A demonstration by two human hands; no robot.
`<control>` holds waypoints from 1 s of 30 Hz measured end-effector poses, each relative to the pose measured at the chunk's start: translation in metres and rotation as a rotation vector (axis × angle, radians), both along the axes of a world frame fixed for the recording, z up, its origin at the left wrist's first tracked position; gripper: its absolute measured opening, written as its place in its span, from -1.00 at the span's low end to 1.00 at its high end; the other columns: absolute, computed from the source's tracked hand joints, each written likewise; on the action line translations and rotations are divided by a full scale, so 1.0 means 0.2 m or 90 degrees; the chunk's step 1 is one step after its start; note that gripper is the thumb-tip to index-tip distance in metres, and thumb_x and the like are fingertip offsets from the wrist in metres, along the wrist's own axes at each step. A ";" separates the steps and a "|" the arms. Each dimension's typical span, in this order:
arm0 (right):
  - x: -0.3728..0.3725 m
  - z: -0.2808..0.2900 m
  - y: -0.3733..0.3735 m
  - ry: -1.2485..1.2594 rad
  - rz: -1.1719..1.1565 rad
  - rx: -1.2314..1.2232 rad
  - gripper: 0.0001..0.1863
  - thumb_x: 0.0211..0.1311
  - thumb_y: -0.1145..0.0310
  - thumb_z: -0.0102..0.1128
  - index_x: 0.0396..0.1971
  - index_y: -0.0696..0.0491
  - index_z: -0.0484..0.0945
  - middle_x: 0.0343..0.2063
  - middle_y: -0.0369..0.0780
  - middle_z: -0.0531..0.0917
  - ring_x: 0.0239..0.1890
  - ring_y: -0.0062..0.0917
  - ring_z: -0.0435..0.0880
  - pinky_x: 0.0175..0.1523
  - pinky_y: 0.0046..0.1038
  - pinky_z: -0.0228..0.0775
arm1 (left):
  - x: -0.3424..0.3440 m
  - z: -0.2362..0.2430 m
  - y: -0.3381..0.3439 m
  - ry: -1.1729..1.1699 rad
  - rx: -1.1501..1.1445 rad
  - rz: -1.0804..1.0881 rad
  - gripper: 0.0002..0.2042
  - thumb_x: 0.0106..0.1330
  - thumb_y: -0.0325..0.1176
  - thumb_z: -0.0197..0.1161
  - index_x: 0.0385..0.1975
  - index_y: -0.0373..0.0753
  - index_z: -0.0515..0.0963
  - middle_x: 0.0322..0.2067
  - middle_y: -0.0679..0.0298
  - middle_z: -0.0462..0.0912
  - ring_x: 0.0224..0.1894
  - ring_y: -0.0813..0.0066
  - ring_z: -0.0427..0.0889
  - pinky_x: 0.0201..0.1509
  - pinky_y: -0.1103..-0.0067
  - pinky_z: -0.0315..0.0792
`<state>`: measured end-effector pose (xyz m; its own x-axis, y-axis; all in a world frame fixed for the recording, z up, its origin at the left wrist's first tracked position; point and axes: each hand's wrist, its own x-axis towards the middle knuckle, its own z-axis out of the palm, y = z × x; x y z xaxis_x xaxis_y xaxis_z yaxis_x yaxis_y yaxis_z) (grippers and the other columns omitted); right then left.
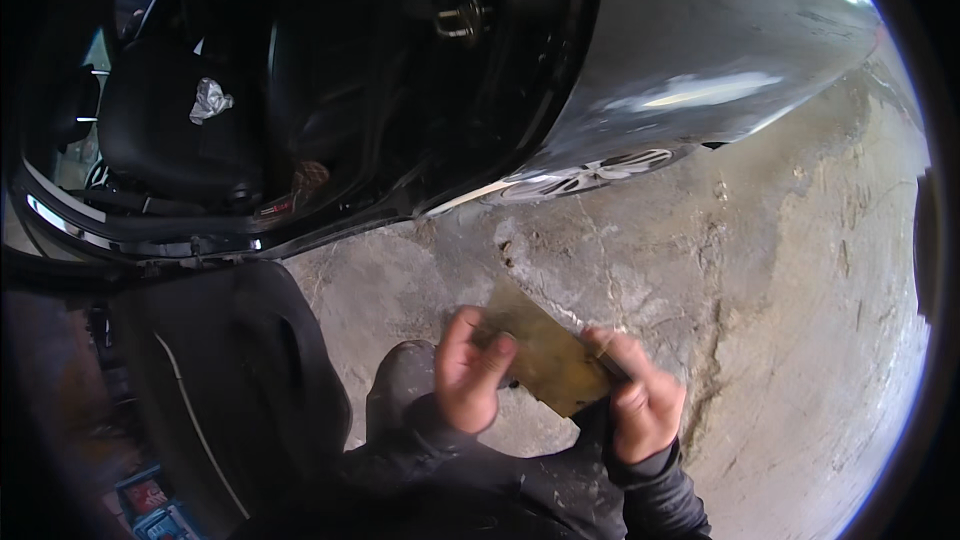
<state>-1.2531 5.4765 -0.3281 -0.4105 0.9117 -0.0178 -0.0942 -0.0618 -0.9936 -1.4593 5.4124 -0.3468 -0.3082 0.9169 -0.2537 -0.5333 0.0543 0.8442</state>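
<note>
Between my hands, above the concrete floor, is a flat brownish-yellow rectangular sheet [552, 352], tilted and smeared by motion; its material is unclear. My left hand [468, 375] is closed on its left edge, the thumb on the near side and the fingers partly behind it. My right hand [643, 402] is closed at the sheet's right end. A slim dark object [609, 356] shows among the right fingers, too blurred to name. Whether those fingers also pinch the sheet is hard to make out.
A grey car body [690, 50] with a spoked wheel [595, 175] stands ahead. Its open doorway shows a black seat [170, 110] with crumpled silvery material [210, 100] on it. A dark upright panel [235, 360] is close on my left. Rough concrete floor [790, 340] extends right.
</note>
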 end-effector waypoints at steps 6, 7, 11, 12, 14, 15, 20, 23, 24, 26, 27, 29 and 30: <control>-0.01 -0.60 0.04 -0.150 0.089 0.176 -0.44 0.20 0.66 0.44 0.26 0.21 0.66 0.18 0.08 0.75 0.29 0.06 0.71 0.41 -0.13 0.54 | -0.04 -0.59 0.07 0.045 0.036 0.079 -0.75 0.57 -0.50 0.33 0.13 -0.32 0.46 -0.12 0.31 0.70 -0.15 0.70 0.57 0.00 0.65 0.42; 0.00 -0.71 0.06 -0.173 0.085 0.244 -0.26 -0.13 0.77 0.44 0.23 0.20 0.68 0.14 0.05 0.78 0.25 0.06 0.74 0.38 -0.14 0.60 | -0.06 -0.70 0.09 0.042 0.077 0.089 -0.76 0.57 -0.50 0.33 0.12 -0.32 0.48 -0.10 0.30 0.72 -0.10 0.68 0.60 0.06 0.62 0.46; 0.07 -1.15 0.12 -0.305 0.134 0.474 -0.36 -0.14 0.64 0.47 0.12 0.15 0.74 0.06 -0.07 0.83 0.20 -0.05 0.78 0.29 -0.15 0.67 | -0.12 -1.08 0.09 -0.080 0.157 0.124 -0.72 0.59 -0.52 0.31 0.20 -0.33 0.48 -0.06 0.25 0.74 -0.04 0.56 0.71 0.11 0.58 0.56; 0.08 -1.25 0.14 -0.328 0.116 0.499 -0.47 0.01 0.55 0.47 0.10 0.12 0.76 0.02 -0.10 0.84 0.13 -0.04 0.81 0.24 -0.17 0.68 | -0.11 -1.15 0.08 -0.144 0.157 0.125 -0.71 0.59 -0.51 0.30 0.22 -0.32 0.47 -0.05 0.24 0.74 -0.03 0.53 0.72 0.11 0.57 0.57; 0.11 -1.39 0.11 -0.238 0.070 0.273 -0.74 0.53 0.29 0.33 -0.09 0.20 0.78 -0.15 -0.05 0.87 -0.17 -0.25 0.86 0.04 -0.34 0.67 | -0.08 -1.23 0.06 -0.224 0.153 0.000 -0.71 0.61 -0.50 0.25 0.25 -0.29 0.46 0.00 0.24 0.73 0.00 0.51 0.74 0.11 0.57 0.60; 0.11 -1.43 0.09 -0.149 0.017 0.149 -0.72 0.56 0.23 0.33 -0.18 0.18 0.73 -0.28 -0.13 0.83 -0.29 -0.37 0.80 -0.10 -0.40 0.62 | -0.06 -1.24 0.05 -0.266 0.127 -0.092 -0.72 0.62 -0.49 0.25 0.24 -0.28 0.46 0.01 0.25 0.72 0.00 0.53 0.74 0.10 0.57 0.60; 0.16 -1.39 0.02 0.250 0.173 -0.181 -0.66 0.51 0.14 0.45 -0.17 0.15 0.61 -0.38 -0.30 0.74 -0.39 -0.66 0.62 -0.17 -0.55 0.48 | 0.15 -1.15 -0.09 -0.369 0.044 -0.303 -0.72 0.63 -0.42 0.27 0.24 -0.27 0.47 -0.01 0.28 0.73 -0.01 0.57 0.74 0.10 0.58 0.61; 0.24 -1.30 0.10 0.130 0.221 -0.173 -0.73 0.50 0.25 0.44 -0.13 0.16 0.67 -0.31 -0.37 0.74 -0.26 -0.72 0.63 -0.08 -0.61 0.45 | 0.17 -1.15 -0.10 -0.354 0.136 -0.233 -0.72 0.64 -0.41 0.27 0.24 -0.28 0.47 0.04 0.24 0.73 0.08 0.53 0.74 0.17 0.55 0.60; 0.27 -1.30 0.14 0.105 0.219 -0.132 -0.77 0.52 0.29 0.42 -0.12 0.16 0.68 -0.30 -0.40 0.72 -0.23 -0.75 0.61 -0.05 -0.63 0.44 | 0.19 -1.15 -0.10 -0.366 0.100 -0.247 -0.72 0.64 -0.41 0.27 0.24 -0.29 0.47 0.05 0.23 0.73 0.08 0.52 0.74 0.18 0.54 0.60; 0.31 -1.34 0.18 0.106 0.267 -0.220 -0.78 0.52 0.28 0.41 -0.15 0.16 0.69 -0.26 -0.40 0.73 -0.18 -0.73 0.63 0.01 -0.62 0.43 | 0.25 -1.17 -0.12 -0.364 0.038 -0.234 -0.71 0.64 -0.41 0.27 0.24 -0.30 0.46 0.07 0.22 0.73 0.09 0.50 0.74 0.20 0.52 0.59; 0.33 -1.38 0.18 0.123 0.289 -0.236 -0.77 0.53 0.28 0.40 -0.14 0.16 0.69 -0.27 -0.40 0.73 -0.18 -0.73 0.62 0.01 -0.62 0.43 | 0.27 -1.16 -0.13 -0.382 0.070 -0.242 -0.70 0.62 -0.46 0.27 0.25 -0.32 0.45 0.07 0.22 0.73 0.10 0.49 0.74 0.22 0.50 0.59; 0.33 -1.49 0.16 0.111 0.362 -0.268 -0.77 0.53 0.27 0.40 -0.11 0.16 0.70 -0.27 -0.41 0.72 -0.18 -0.72 0.61 0.02 -0.60 0.43 | 0.29 -1.14 -0.16 -0.347 0.082 -0.163 -0.69 0.61 -0.49 0.26 0.26 -0.33 0.46 0.06 0.22 0.73 0.08 0.49 0.74 0.21 0.51 0.59; 0.32 -1.56 0.14 0.131 0.368 -0.268 -0.78 0.54 0.27 0.39 -0.12 0.14 0.69 -0.26 -0.42 0.72 -0.18 -0.72 0.61 0.02 -0.59 0.42 | 0.29 -1.13 -0.15 -0.312 0.097 -0.129 -0.69 0.60 -0.51 0.26 0.26 -0.33 0.46 0.05 0.22 0.73 0.07 0.49 0.74 0.21 0.52 0.59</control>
<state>-1.1885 5.5052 -0.6409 -0.8554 0.4824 -0.1885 -0.1129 -0.5289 -0.8412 -1.4018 5.3826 -0.5734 -0.0008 0.9832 -0.1826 -0.8577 0.0932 0.5056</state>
